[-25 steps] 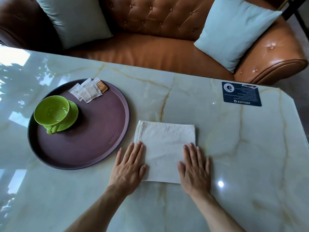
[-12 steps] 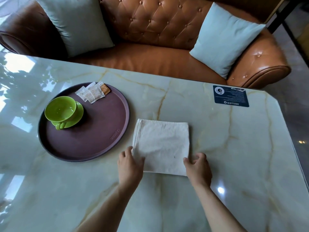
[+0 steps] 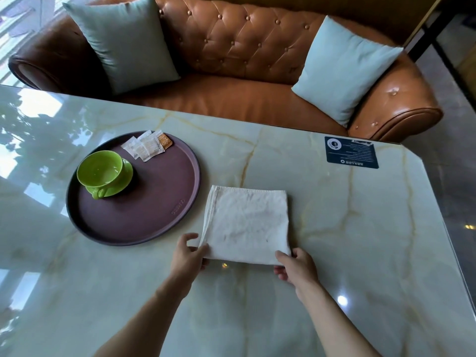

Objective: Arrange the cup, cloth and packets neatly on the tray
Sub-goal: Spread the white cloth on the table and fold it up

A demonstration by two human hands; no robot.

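Beside the tray (image 3: 77, 217), left hand (image 3: 186, 256) and right hand (image 3: 296, 269) each grip the folded cloth's (image 3: 247, 222) near corners

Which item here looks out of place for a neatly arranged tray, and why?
The folded white cloth lies on the marble table, beside the tray, not on it. Both hands, left and right, pinch its near corners. The green cup and packets already sit on the tray.
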